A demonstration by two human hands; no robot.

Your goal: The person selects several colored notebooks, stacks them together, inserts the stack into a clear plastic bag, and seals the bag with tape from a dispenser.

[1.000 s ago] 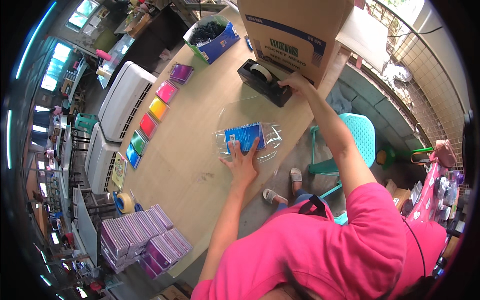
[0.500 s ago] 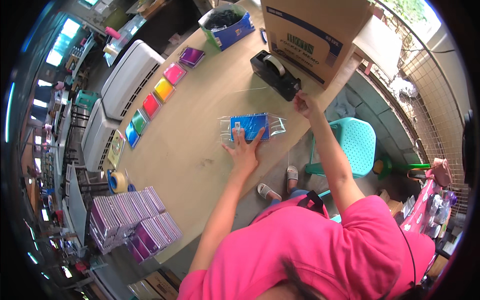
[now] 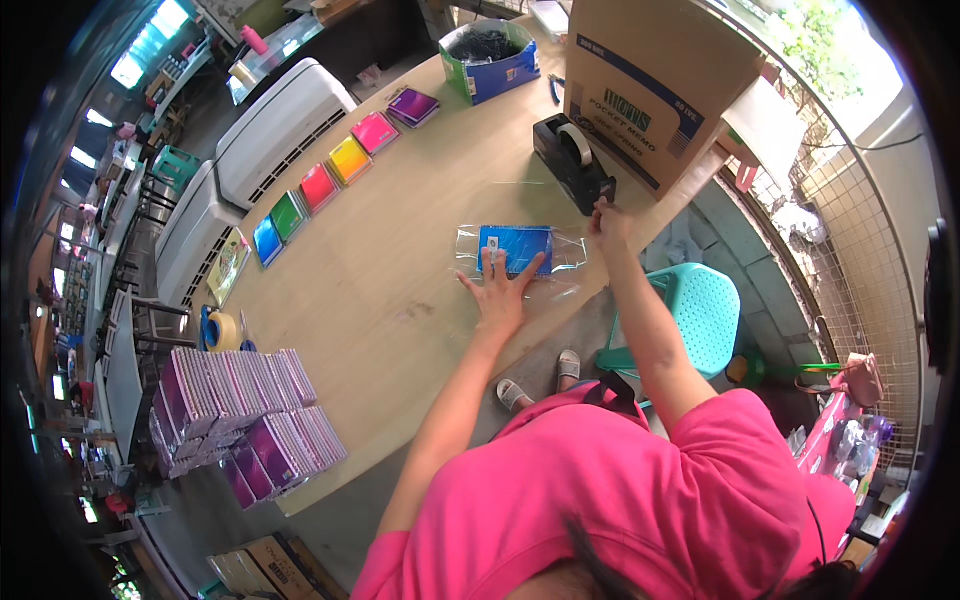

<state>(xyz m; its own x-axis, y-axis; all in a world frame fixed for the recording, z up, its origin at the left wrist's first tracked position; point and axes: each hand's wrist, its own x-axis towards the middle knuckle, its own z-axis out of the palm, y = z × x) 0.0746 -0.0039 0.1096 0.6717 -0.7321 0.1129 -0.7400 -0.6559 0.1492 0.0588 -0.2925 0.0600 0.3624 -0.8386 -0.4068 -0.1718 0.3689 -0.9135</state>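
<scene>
My left hand [image 3: 497, 295] is open, its fingers spread over a blue notebook [image 3: 522, 243]. Clear plastic film [image 3: 568, 252] lies around the notebook and sticks out past both its sides. At the front end of a black tape dispenser [image 3: 572, 165], my right hand [image 3: 610, 222] is closed in a pinch, at the spot where the tape comes off. The bit of tape between those fingertips is too small to see clearly. A pale roll of tape [image 3: 573, 143] sits in the dispenser.
A large cardboard box [image 3: 655, 100] stands behind the dispenser. Colourful notebooks [image 3: 318, 186] form a row along the far left edge, with stacked purple notebooks [image 3: 235, 400] nearer. A blue-green open box [image 3: 490, 65] stands at the back. A turquoise stool [image 3: 700, 315] is at the right.
The whole view has shifted and turned slightly. My left hand stays spread on the blue notebook, and my right hand stays pinched at the dispenser's front end.
</scene>
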